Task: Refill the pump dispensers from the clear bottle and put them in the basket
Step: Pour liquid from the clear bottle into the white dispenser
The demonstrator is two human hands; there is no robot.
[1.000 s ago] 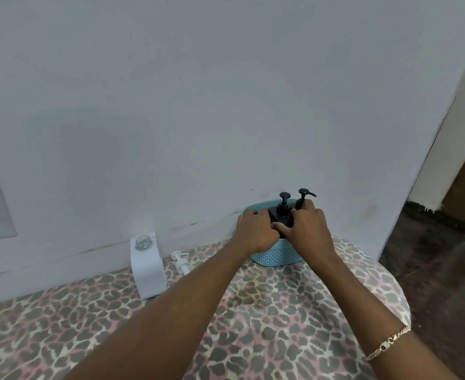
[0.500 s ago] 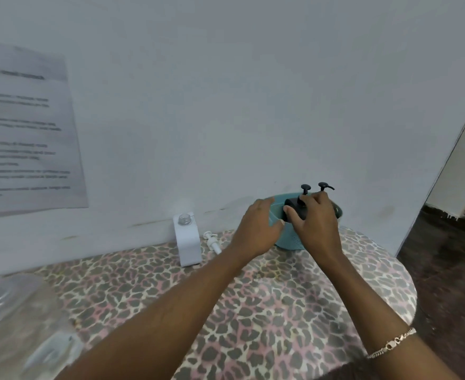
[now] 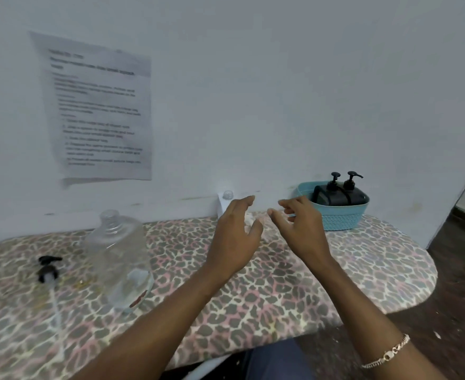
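Observation:
Two black pump dispensers [image 3: 341, 194] stand side by side in the teal basket [image 3: 341, 218] at the table's far right, against the wall. My left hand [image 3: 237, 231] and my right hand [image 3: 298, 226] hover over the table left of the basket, fingers loosely spread, holding nothing. Behind my left hand stands a white dispenser [image 3: 224, 201] with its neck uncapped, mostly hidden, and its white pump [image 3: 249, 216] lies beside it. The large clear bottle [image 3: 119, 259] stands uncapped at the left. Its black pump [image 3: 47, 272] with a long tube lies on the table further left.
The table wears a leopard-print cloth [image 3: 280, 283] and ends in a rounded right edge, with dark floor [image 3: 461, 270] beyond. A printed paper sheet [image 3: 97, 105] hangs on the white wall behind.
Both hands have let go of the black dispensers and drawn back left from the basket. The view has swung left, bringing the clear bottle and its pump into sight.

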